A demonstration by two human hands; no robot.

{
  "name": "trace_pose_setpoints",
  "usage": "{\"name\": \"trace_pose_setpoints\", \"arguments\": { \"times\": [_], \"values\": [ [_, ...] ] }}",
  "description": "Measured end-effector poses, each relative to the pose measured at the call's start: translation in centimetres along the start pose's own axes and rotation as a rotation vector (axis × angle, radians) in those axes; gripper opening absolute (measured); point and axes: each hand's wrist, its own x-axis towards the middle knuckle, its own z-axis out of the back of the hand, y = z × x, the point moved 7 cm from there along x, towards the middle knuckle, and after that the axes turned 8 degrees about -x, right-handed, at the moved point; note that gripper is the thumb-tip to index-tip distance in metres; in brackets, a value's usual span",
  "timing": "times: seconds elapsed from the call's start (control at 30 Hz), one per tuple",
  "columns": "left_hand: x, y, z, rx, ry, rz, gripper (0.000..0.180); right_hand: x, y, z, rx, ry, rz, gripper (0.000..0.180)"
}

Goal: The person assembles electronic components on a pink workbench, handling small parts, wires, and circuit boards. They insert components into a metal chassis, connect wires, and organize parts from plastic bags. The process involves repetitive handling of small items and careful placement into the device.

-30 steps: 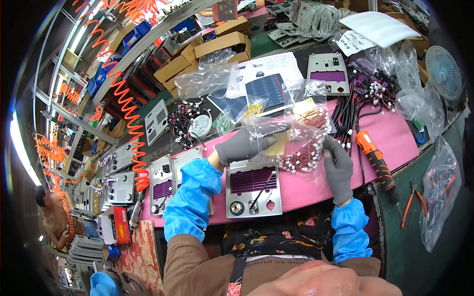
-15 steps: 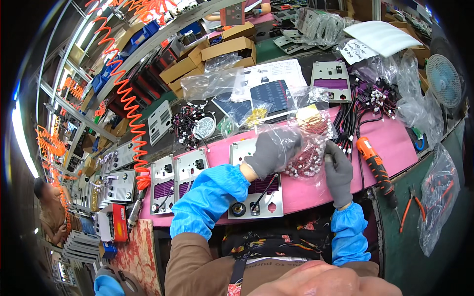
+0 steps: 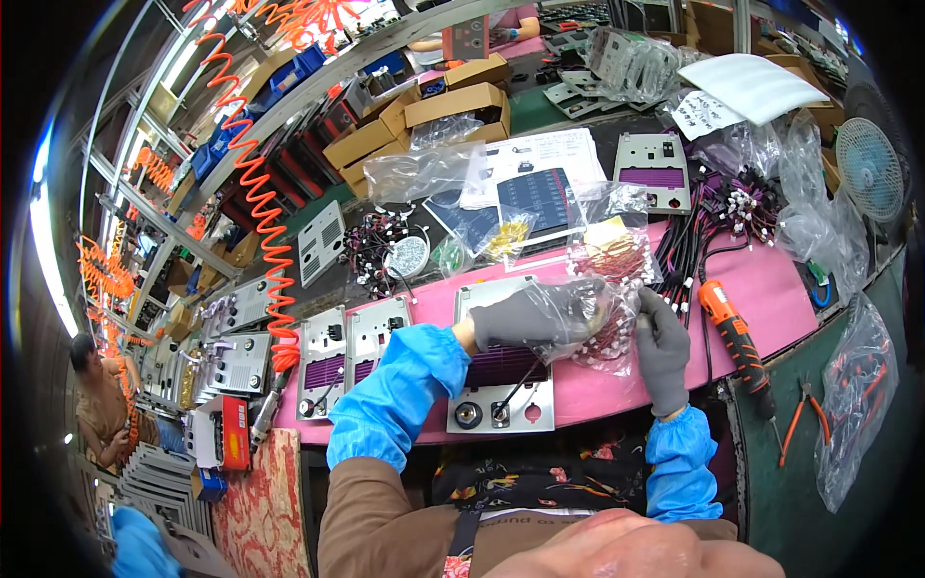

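Note:
Between my hands lies a clear plastic bag [image 3: 617,349] full of thin red wires with small white connectors. My left hand [image 3: 515,316], in a grey glove, reaches to the bag's left side. Film covers its fingertips, so what they grip is hidden. At the bag's right edge, my right hand [image 3: 662,345] pinches the film between thumb and fingers. Below my left hand a silver panel [image 3: 530,409] with a purple grille and round black fittings rests on the pink mat [image 3: 602,397]. Two similar panels, including a left one [image 3: 313,405], are beside my left sleeve.
An orange-black power screwdriver [image 3: 729,323] lies right of my hand, near orange-handled pliers [image 3: 807,409]. Wire bundles [image 3: 742,204], a dish of small metal parts [image 3: 407,255] and papers [image 3: 578,154] line the far side. A coiled orange hose [image 3: 252,173] hangs left. Other people are nearby.
My left hand has moved down and slightly left, and its fingers now point right into the film. My right hand stays at the bag's edge.

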Motion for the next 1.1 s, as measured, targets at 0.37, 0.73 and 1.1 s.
{"name": "trace_pose_setpoints", "arguments": {
  "times": [0.37, 0.73, 1.1],
  "values": [
    [-2.5, 1.3, 6.5, 0.047, -0.138, -0.182, 0.033, 0.9, 4.0, 2.3, -0.103, -0.108, 0.196, 0.029],
    [-2.8, 2.8, 5.2, 0.264, -0.221, -0.306, 0.055, 3.1, 4.9, -6.1, -0.622, 0.506, 0.374, 0.094],
    [-0.5, 0.7, 4.6, 0.352, -0.228, -0.533, 0.028, 3.1, 4.2, -4.8, -0.514, 0.441, 0.281, 0.074]
  ]
}}
